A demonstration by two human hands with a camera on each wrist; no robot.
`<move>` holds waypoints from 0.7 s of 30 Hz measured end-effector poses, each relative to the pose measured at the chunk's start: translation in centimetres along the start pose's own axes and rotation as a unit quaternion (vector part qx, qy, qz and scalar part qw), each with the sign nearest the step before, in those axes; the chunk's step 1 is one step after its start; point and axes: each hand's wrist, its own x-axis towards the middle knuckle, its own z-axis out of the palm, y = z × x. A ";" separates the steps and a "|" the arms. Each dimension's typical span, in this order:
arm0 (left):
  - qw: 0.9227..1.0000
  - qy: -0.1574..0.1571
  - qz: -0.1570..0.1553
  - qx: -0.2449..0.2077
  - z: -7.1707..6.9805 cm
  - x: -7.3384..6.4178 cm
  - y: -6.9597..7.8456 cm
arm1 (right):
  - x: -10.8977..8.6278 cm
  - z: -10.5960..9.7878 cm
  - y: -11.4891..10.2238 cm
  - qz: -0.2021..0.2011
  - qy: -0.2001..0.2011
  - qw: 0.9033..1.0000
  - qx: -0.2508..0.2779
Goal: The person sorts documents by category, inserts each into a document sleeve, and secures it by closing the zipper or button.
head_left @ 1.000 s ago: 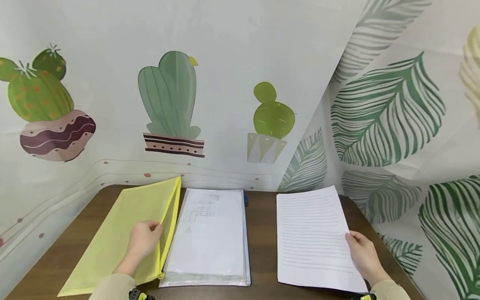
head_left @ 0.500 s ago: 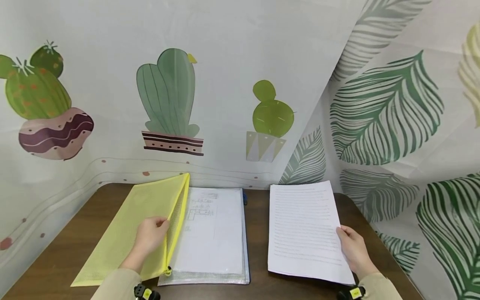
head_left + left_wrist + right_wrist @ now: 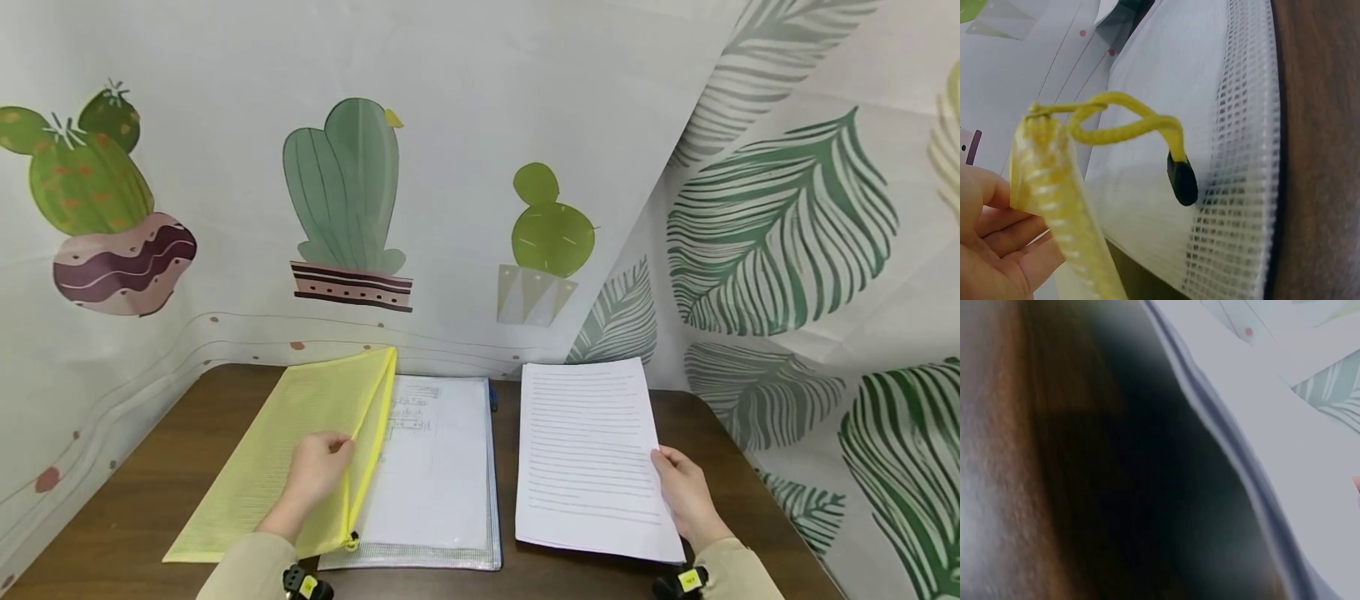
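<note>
A yellow mesh zipper pouch (image 3: 255, 467) lies on the left of the table, its right side lifted and gaping. My left hand (image 3: 315, 473) pinches the upper layer at that mouth between thumb and fingers. In the left wrist view, a yellow cord pull (image 3: 1125, 128) with a black tip dangles from the pouch's corner, by the fingers of my left hand (image 3: 997, 244). With thumb on top, my right hand (image 3: 686, 493) grips the right edge of a stack of lined paper (image 3: 585, 458). The stack's edge (image 3: 1235, 444) shows raised over the table in the right wrist view.
Between pouch and stack lies a white mesh zipper folder (image 3: 450, 483) with a sheet of drawings inside; the pouch overlaps its left side. A blue tab (image 3: 492, 396) shows at its upper right. The brown table (image 3: 150, 450) meets a cactus-printed cloth wall (image 3: 450, 208) at the back.
My right hand has moved the paper stack left, towards the middle. My left hand has drawn the pouch rightward, so it covers more of the white folder, and its mouth stays held up.
</note>
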 end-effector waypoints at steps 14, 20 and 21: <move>1.000 -0.004 0.012 -0.006 1.4 -0.3 0.7 | -0.1 1.6 -0.4 0.006 -0.005 0.999 0.038; 1.000 -0.003 0.012 -0.010 1.9 -0.4 0.9 | -0.2 2.2 -0.3 0.010 -0.008 0.998 0.061; 1.000 -0.003 0.014 -0.009 2.0 -0.4 1.0 | -0.2 2.2 -0.3 0.011 -0.009 0.998 0.064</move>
